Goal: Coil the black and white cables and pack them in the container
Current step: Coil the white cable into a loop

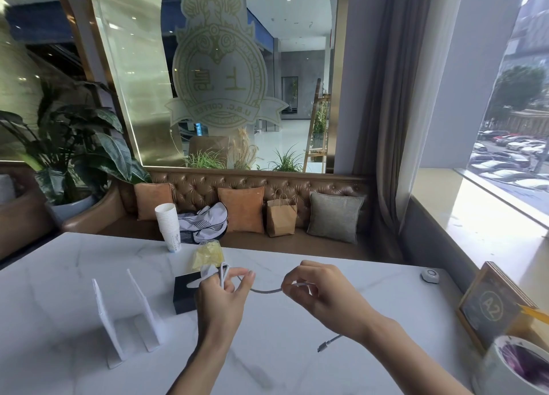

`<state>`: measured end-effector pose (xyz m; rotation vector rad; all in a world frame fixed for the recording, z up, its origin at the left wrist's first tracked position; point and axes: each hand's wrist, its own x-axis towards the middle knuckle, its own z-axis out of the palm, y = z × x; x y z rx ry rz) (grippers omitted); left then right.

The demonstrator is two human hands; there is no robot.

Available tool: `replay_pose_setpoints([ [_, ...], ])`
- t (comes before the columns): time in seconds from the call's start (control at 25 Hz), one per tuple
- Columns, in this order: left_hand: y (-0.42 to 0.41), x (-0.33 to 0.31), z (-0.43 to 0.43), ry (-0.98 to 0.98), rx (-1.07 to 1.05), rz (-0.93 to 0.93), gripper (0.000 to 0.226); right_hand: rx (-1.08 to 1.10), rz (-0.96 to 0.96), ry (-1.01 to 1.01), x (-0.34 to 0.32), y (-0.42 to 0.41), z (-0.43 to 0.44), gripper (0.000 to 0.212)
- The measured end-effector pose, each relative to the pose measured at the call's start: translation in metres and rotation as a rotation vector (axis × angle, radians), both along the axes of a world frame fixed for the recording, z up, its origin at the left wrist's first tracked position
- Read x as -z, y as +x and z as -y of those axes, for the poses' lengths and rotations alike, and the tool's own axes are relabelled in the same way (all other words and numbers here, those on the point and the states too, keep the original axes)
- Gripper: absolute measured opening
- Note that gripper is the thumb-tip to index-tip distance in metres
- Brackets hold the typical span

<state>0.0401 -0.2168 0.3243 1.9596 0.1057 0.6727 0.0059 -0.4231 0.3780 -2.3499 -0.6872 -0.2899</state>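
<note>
A white cable (265, 290) stretches between my two hands above the marble table (297, 365). My left hand (224, 293) pinches a few loops of it between thumb and fingers. My right hand (315, 290) pinches the cable farther along; its loose end with a plug (325, 344) hangs down under my right wrist. A black box (184, 295) sits on the table just behind my left hand, partly hidden by it. No black cable is in view.
Two white upright stands (124, 314) are at the left. A stack of paper cups (168, 226) and a yellow plastic bag (208, 255) sit at the far edge. A wooden A2 sign (493, 305), a white bowl (499, 374) and a small round white device (429, 275) are at the right.
</note>
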Motion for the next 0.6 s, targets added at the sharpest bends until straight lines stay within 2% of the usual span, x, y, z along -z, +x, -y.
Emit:
replay_pose_setpoints([
  [0.12,0.000,0.003,0.002,-0.051,0.028,-0.005,0.017,-0.001,0.001,0.002,-0.001,-0.001,-0.001,0.012],
  [0.2,0.000,0.005,-0.001,-0.040,0.016,0.007,0.027,0.001,0.002,0.012,-0.001,-0.001,-0.001,0.012],
  [0.28,-0.001,0.005,-0.002,-0.032,0.043,0.007,0.012,0.004,0.002,0.017,-0.002,-0.002,-0.001,0.012],
  [0.32,-0.001,0.004,-0.003,-0.034,0.056,0.003,0.013,0.004,0.004,0.019,-0.002,-0.002,-0.001,0.011],
  [0.4,0.001,0.007,-0.007,-0.025,0.060,0.018,0.031,-0.001,0.006,0.016,-0.003,-0.002,-0.002,0.012],
  [0.44,0.002,0.007,-0.008,-0.020,0.074,0.023,0.028,-0.004,0.004,0.015,-0.003,-0.002,-0.003,0.012],
  [0.52,-0.001,0.005,-0.008,-0.019,0.149,0.009,0.017,-0.013,0.003,0.019,-0.004,-0.003,-0.005,0.012],
  [0.6,-0.005,0.002,-0.005,-0.057,0.297,-0.041,0.032,-0.041,-0.007,0.039,-0.008,-0.003,-0.007,0.012],
])
